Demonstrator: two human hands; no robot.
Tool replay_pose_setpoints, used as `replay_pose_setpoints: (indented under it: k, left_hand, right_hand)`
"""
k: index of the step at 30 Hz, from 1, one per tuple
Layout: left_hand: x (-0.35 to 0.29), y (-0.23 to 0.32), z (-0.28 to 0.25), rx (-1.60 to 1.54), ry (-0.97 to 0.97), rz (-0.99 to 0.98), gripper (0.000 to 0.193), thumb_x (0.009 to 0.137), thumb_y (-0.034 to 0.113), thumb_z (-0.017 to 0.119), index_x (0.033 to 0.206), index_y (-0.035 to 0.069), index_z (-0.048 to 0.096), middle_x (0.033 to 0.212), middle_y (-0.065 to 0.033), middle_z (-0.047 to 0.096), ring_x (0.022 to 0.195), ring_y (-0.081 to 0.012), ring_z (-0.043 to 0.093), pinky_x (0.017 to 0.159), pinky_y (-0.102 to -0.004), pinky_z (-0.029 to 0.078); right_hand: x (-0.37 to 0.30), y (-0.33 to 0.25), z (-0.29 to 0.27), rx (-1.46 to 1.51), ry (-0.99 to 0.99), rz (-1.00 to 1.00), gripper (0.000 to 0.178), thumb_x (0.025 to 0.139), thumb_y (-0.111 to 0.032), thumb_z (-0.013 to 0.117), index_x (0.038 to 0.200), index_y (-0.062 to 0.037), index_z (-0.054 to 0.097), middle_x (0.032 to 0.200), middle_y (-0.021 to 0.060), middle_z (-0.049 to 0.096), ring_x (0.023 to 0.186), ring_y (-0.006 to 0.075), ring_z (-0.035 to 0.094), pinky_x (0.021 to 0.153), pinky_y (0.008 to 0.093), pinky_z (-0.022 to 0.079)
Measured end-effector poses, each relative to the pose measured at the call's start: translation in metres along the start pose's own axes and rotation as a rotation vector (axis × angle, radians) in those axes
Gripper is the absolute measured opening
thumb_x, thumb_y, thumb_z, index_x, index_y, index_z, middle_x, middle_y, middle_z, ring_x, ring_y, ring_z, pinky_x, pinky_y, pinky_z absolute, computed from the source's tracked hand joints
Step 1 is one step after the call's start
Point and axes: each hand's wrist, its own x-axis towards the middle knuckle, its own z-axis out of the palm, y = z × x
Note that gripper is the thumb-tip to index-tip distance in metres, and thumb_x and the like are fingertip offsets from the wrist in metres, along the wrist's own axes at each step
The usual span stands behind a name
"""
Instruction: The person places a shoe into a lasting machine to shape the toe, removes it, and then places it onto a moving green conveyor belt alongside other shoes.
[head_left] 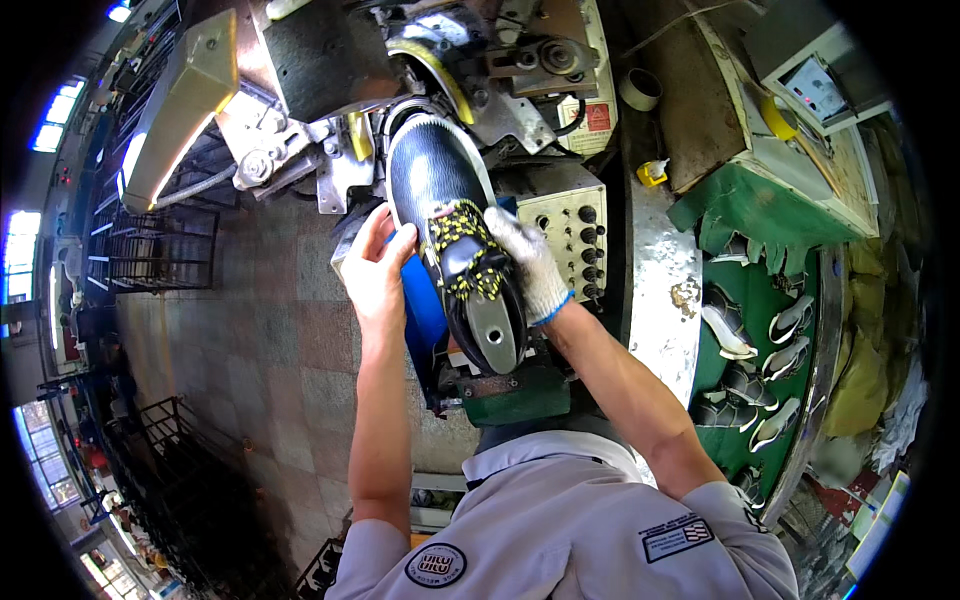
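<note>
In front of me a black shoe upper (437, 168) is stretched over a last, its toe up against the machine. Yellow-and-black laces (463, 228) are tied across it, and the last's holed end (495, 336) points toward me. My left hand (378, 268), bare, is closed at the shoe's left side, thumb against its edge and other fingers partly hidden. On the right side, my right hand (527, 262), in a white knit glove with a blue cuff edge, grips the upper beside the laces. The toe meets a rounded holder between the machine's metal plates (340, 180).
A control box with black knobs (565, 240) sits right of the shoe. Several shoe uppers (745, 385) lie on a green-lined conveyor (715, 445) farther right. A tape roll (640, 88) rests on the bench. Metal racks (150, 245) stand left across the tiled floor (280, 350).
</note>
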Motion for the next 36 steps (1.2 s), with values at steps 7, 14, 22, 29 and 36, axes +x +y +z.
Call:
replay_pose_setpoints:
  k: [7, 14, 22, 29, 36]
  left_hand:
    - [0.024, -0.042, 0.013, -0.280, -0.043, -0.283, 0.046, 0.106, 0.043, 0.051, 0.130, 0.005, 0.062, 0.112, -0.0077, 0.069, 0.094, -0.0137, 0.067, 0.082, -0.0290, 0.055]
    - [0.022, -0.028, 0.012, -0.597, -0.206, -0.442, 0.055, 0.108, 0.051, 0.041, 0.127, 0.004, 0.061, 0.111, -0.0111, 0.071, 0.096, -0.0214, 0.071, 0.086, -0.0383, 0.059]
    - [0.028, -0.013, -0.003, -0.424, -0.185, -0.485, 0.053, 0.107, 0.051, 0.046, 0.126, 0.004, 0.063, 0.109, -0.0091, 0.073, 0.091, -0.0184, 0.071, 0.084, -0.0346, 0.059]
    - [0.036, -0.021, -0.020, -0.428, -0.152, -0.559, 0.053, 0.106, 0.050, 0.048, 0.128, 0.004, 0.063, 0.110, -0.0097, 0.072, 0.094, -0.0192, 0.071, 0.086, -0.0350, 0.058]
    - [0.013, -0.025, 0.029, -0.387, -0.095, -0.340, 0.056, 0.108, 0.053, 0.040, 0.124, 0.004, 0.062, 0.107, -0.0077, 0.072, 0.090, -0.0184, 0.071, 0.083, -0.0348, 0.059]
  right_hand:
    - [0.058, 0.010, 0.014, -0.142, 0.058, -0.159, 0.038, 0.096, -0.034, 0.070, 0.111, 0.0014, 0.070, 0.099, 0.0028, 0.070, 0.087, 0.0087, 0.062, 0.079, 0.0262, 0.051]
    - [0.057, 0.023, 0.011, -0.747, 0.311, -0.492, 0.066, 0.094, -0.038, 0.071, 0.140, 0.0049, 0.050, 0.121, 0.0215, 0.068, 0.106, 0.0261, 0.067, 0.093, 0.0362, 0.051]
    - [0.081, 0.015, 0.022, -0.615, -0.028, -0.406, 0.073, 0.105, -0.044, 0.048, 0.160, -0.0054, 0.022, 0.140, 0.0336, 0.052, 0.124, 0.0413, 0.058, 0.102, 0.0414, 0.045]
    - [0.080, 0.010, 0.028, -0.831, 0.119, -0.411, 0.077, 0.100, -0.050, 0.053, 0.157, -0.0031, 0.030, 0.119, 0.0355, 0.063, 0.110, 0.0456, 0.064, 0.093, 0.0451, 0.049]
    - [0.050, 0.013, 0.010, -0.574, 0.081, -0.300, 0.070, 0.104, -0.053, 0.050, 0.148, 0.0002, 0.047, 0.118, 0.0160, 0.068, 0.108, 0.0177, 0.060, 0.100, 0.0310, 0.045]
